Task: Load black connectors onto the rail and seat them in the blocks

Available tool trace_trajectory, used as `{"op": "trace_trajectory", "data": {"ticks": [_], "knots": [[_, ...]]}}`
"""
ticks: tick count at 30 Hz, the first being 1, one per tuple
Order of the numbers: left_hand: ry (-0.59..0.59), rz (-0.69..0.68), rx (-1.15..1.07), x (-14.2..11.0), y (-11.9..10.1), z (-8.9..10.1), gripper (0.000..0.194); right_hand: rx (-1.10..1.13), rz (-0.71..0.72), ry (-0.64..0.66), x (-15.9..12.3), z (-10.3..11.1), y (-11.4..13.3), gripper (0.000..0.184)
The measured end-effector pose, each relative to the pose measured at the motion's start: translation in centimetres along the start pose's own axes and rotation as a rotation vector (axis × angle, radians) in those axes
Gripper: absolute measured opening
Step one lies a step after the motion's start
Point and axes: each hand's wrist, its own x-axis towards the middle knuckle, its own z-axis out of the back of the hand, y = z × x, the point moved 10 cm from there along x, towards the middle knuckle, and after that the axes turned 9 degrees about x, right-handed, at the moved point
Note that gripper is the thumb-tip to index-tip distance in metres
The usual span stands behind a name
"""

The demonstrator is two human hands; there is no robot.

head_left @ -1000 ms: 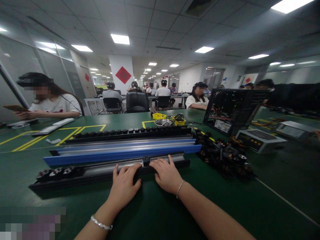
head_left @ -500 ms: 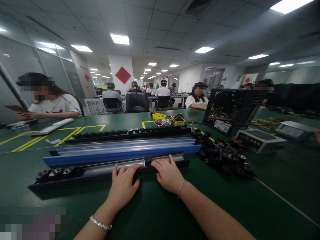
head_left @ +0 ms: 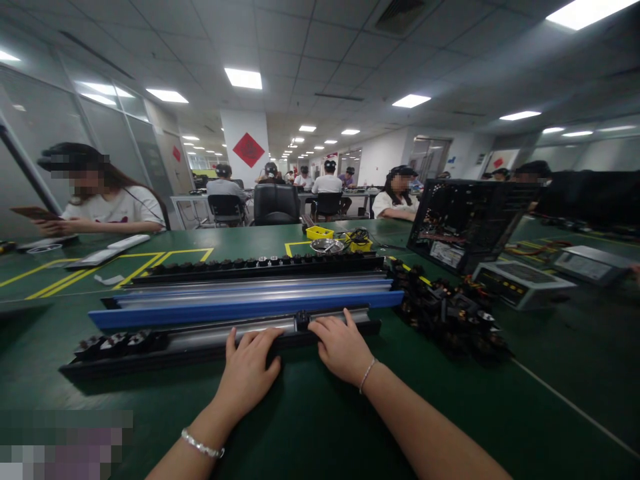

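Observation:
Across the table in front of me lies a long black rail (head_left: 203, 340) with a silvery inner channel. Several black socket-like modules (head_left: 115, 341) with metal prongs sit at its left end. My left hand (head_left: 251, 363) rests over the rail's near edge, fingers spread and thumb apart. Right of it, a small black block (head_left: 302, 320) stands in the channel. The fingertips of my right hand (head_left: 345, 350) lie on the rail beside this block, with the fingers apart; whether they touch the block, I cannot tell.
Behind the rail lie a blue-edged rail (head_left: 240, 315) and another row of black modules (head_left: 270, 262). A heap of black parts (head_left: 453, 313) is to the right, near a computer case (head_left: 463, 223) and a power supply (head_left: 523, 283). Other people sit around.
My right hand and the small black block have shifted slightly right along the channel. The left hand stays on the rail. The view has moved a little.

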Motion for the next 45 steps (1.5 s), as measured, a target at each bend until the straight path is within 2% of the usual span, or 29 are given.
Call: {"op": "trace_trajectory", "data": {"ticks": [19, 39, 45], "knots": [[0.002, -0.009, -0.014, 0.1, 0.5, -0.6, 0.042, -0.048, -0.06, -0.169, 0.0, 2.3, -1.9, 0.02], [0.024, 0.005, -0.017, 0.1, 0.4, -0.2, 0.041, -0.079, -0.132, -0.175, -0.2, 3.1, -3.0, 0.021], [0.015, 0.004, -0.011, 0.1, 0.5, -0.4, 0.041, -0.047, -0.136, -0.231, -0.2, 3.1, -3.5, 0.019]]}}
